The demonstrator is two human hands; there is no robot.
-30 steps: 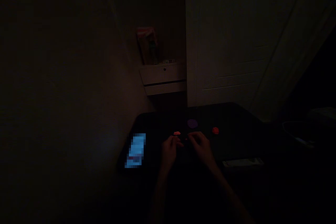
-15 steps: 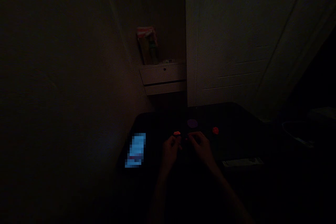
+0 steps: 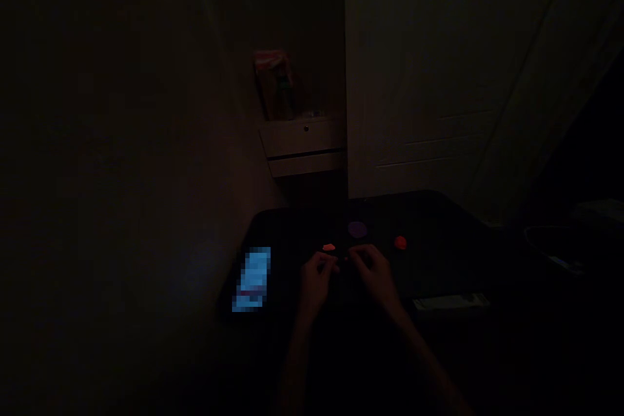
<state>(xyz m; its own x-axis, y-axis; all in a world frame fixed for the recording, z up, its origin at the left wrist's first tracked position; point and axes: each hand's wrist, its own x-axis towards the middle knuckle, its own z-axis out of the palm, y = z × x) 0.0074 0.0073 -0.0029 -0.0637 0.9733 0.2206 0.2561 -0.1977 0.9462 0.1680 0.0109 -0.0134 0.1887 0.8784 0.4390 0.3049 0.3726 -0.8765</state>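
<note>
The scene is very dark. Over the dark table, my left hand (image 3: 318, 276) is closed in a pinch, and what it holds, if anything, is too dark to make out. My right hand (image 3: 371, 265) faces it, with thumb and fingers pinched around something tiny and reddish at the fingertips. A small gap separates the two hands. Just beyond my left fingers lies a flat orange-red piece (image 3: 329, 247). A dim purple round thing (image 3: 357, 229) lies beyond my right hand. To the right of that hand sits a small bright red lump (image 3: 400, 243).
At the table's left edge is a glowing, pixelated screen (image 3: 252, 279). A pale strip-like object (image 3: 451, 301) lies near the front edge at right. Behind the table stand a drawer unit (image 3: 305, 140), a red-topped package (image 3: 273, 84) and a pale panel (image 3: 414, 78).
My left fingers have shifted slightly, their tips drawing closer together. The right hand stays nearly in place. The picture has become a little darker.
</note>
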